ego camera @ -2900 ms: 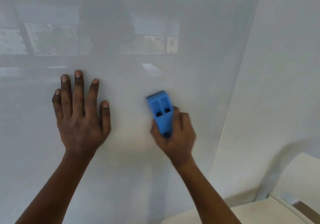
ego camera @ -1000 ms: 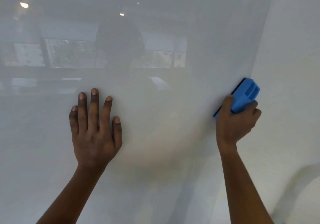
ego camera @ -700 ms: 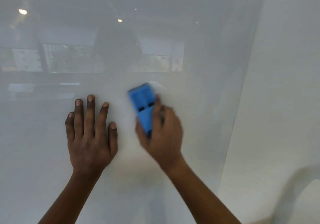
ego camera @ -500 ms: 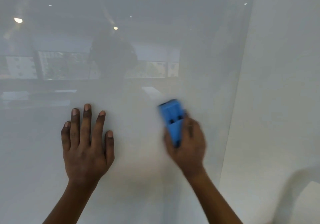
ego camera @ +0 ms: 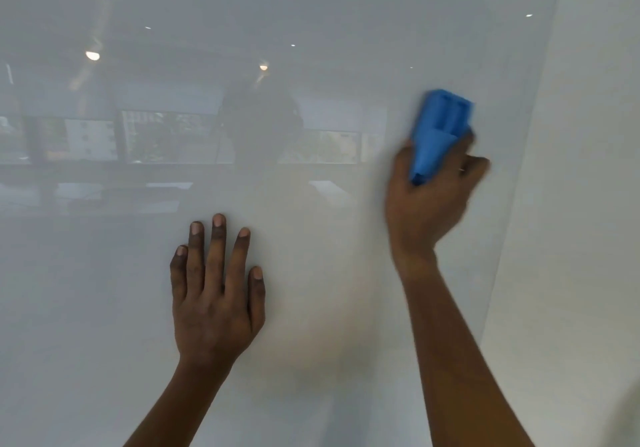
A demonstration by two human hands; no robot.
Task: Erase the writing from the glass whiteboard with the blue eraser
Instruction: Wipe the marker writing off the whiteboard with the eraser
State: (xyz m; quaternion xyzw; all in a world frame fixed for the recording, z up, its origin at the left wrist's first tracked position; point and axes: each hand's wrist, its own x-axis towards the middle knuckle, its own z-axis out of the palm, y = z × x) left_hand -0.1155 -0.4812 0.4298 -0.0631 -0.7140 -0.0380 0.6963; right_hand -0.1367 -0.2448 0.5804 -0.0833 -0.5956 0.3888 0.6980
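The glass whiteboard (ego camera: 311,31) fills most of the view and reflects windows and ceiling lights. No writing shows on it. My right hand (ego camera: 427,200) grips the blue eraser (ego camera: 438,131) and presses it on the glass near the board's right edge, blurred by motion. My left hand (ego camera: 216,294) lies flat on the glass at lower centre, fingers spread and pointing up, holding nothing.
A plain white wall (ego camera: 588,204) adjoins the board's right edge (ego camera: 519,176). A dim reflection of a person shows in the glass at upper centre.
My right hand has swept the eraser from the middle of the board up and to the right. My left hand stays flat on the glass.
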